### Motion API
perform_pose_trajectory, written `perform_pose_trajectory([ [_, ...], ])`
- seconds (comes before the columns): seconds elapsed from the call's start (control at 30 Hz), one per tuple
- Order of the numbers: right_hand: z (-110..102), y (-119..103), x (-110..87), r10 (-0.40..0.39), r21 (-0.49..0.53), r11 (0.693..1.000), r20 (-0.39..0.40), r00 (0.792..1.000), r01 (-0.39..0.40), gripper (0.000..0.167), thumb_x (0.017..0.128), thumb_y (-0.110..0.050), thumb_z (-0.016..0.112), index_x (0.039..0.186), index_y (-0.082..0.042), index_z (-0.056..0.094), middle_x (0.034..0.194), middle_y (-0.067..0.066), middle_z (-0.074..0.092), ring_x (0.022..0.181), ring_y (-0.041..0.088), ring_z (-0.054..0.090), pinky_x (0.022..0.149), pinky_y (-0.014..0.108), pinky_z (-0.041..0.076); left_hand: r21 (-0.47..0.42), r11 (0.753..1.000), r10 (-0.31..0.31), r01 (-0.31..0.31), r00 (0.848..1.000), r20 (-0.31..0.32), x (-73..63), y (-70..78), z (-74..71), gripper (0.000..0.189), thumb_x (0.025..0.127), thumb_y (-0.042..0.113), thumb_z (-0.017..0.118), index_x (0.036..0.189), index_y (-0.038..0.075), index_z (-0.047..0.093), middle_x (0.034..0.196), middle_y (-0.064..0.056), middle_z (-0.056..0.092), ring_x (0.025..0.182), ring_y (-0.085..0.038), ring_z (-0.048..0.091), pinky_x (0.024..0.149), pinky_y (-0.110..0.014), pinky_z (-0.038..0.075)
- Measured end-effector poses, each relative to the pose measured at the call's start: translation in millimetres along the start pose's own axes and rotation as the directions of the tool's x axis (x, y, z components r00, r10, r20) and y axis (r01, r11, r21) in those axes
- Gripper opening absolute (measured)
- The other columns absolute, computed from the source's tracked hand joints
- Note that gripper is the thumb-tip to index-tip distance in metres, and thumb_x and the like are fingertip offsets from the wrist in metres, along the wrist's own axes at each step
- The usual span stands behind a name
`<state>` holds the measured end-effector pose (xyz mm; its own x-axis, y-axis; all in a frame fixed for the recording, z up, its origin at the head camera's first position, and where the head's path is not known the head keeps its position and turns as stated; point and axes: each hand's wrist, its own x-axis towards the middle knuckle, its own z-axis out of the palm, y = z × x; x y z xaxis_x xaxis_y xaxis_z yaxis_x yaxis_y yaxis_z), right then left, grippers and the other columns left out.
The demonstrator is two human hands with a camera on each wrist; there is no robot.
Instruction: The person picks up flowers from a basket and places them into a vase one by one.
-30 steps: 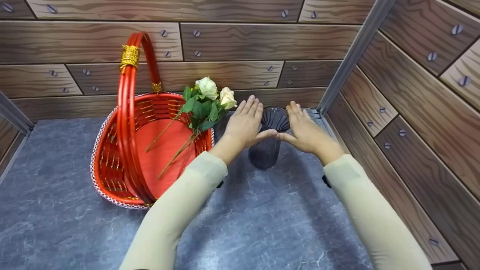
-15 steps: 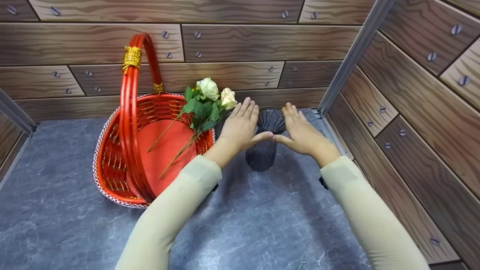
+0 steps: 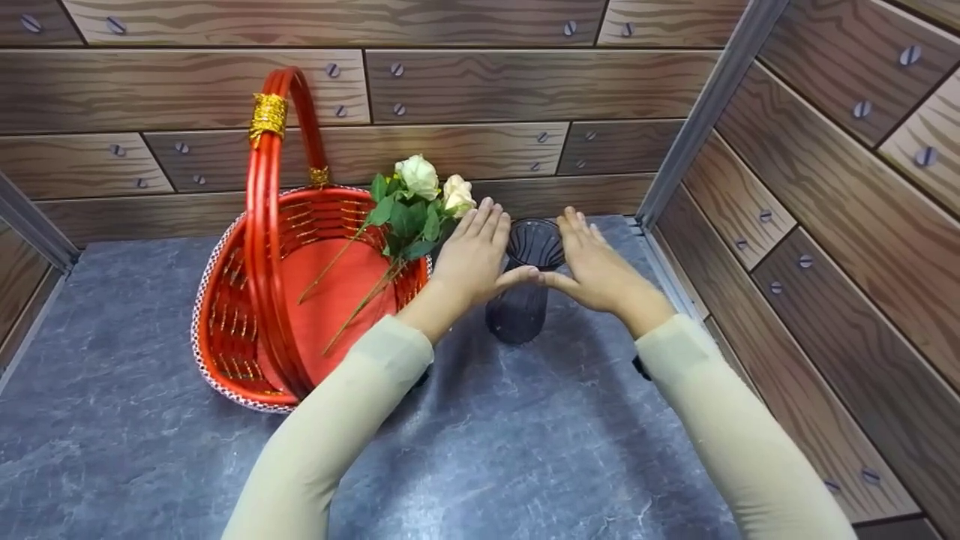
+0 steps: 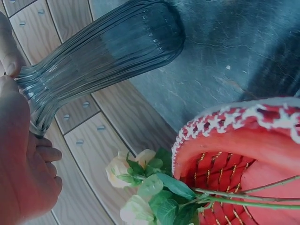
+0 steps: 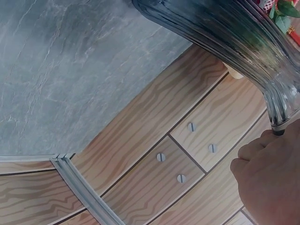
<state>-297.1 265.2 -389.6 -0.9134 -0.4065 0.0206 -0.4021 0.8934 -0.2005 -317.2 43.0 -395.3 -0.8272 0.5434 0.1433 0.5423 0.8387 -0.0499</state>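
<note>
A dark, clear glass vase (image 3: pixel 517 313) with a ribbed body and flared rim stands on the grey tabletop. My left hand (image 3: pixel 471 259) lies along the left side of its neck, fingers straight and pointing away. On the opposite side my right hand (image 3: pixel 596 266) does the same, so the neck sits between both hands. The thumbs stretch across the front and their tips meet there. In the left wrist view, the vase (image 4: pixel 117 51) rises into the left hand (image 4: pixel 21 168) just under its rim. The right wrist view has the right hand (image 5: pixel 269 173) beside the rim.
To the left stands a red woven basket (image 3: pixel 212 330) with a tall arched handle (image 3: pixel 262 210) and gold binding. Two pale roses (image 3: pixel 417 176) lean over its right rim, stems inside. Wood-patterned walls (image 3: pixel 465 82) close off the back and right side.
Both hands and the vase have shifted slightly left, closer to the basket. The thumbs stay together in front of the neck. The basket and roses keep their places.
</note>
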Motion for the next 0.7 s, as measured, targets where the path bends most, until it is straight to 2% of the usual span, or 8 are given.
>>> perform_pose_trajectory([
  [0.3,3.3,-7.6,0.7,-0.002,-0.004,1.0,-0.004,1.0,0.002,0.109,0.092,-0.074,0.04,0.156,0.008,0.007,0.165,0.025,-0.002,0.154,0.036,-0.003,0.125,0.051,0.004,-0.034,0.999,-0.013,0.013,1.0,0.023,-7.9,-5.0,-0.7,0.104,0.092,0.08,0.023,0.159,0.001,0.017,0.165,-0.018,0.015,0.155,-0.031,0.003,0.126,-0.042,0.005],
  [0.4,3.1,-8.1,1.9,-0.003,-0.015,1.0,-0.006,1.0,0.003,0.108,0.093,-0.073,0.041,0.156,0.008,0.008,0.164,0.026,-0.001,0.154,0.037,-0.001,0.124,0.052,0.005,-0.035,0.999,-0.014,0.015,0.999,0.029,-8.7,-7.1,-5.7,0.105,0.091,0.081,0.023,0.159,0.002,0.014,0.166,-0.016,0.014,0.155,-0.031,0.001,0.126,-0.043,0.006],
  [0.53,2.0,-9.0,2.5,0.002,-0.015,1.0,0.006,1.0,-0.001,0.108,0.093,-0.072,0.043,0.157,0.007,0.009,0.165,0.025,-0.002,0.154,0.037,-0.001,0.125,0.052,0.005,-0.05,0.999,-0.019,0.02,1.0,0.012,-12.0,-9.3,-25.4,0.106,0.09,0.083,0.022,0.16,0.005,0.01,0.168,-0.012,0.009,0.155,-0.031,0.001,0.126,-0.045,0.009],
  [0.7,0.3,-8.5,1.7,0.01,-0.023,1.0,0.009,1.0,-0.01,0.109,0.092,-0.073,0.044,0.157,0.007,0.008,0.165,0.026,-0.001,0.154,0.036,-0.002,0.125,0.051,0.004,-0.105,0.994,-0.032,0.023,0.996,-0.084,-19.5,-15.0,-67.6,0.104,0.09,0.082,0.024,0.161,0.007,0.009,0.168,-0.012,0.005,0.154,-0.034,0.002,0.125,-0.048,0.007],
])
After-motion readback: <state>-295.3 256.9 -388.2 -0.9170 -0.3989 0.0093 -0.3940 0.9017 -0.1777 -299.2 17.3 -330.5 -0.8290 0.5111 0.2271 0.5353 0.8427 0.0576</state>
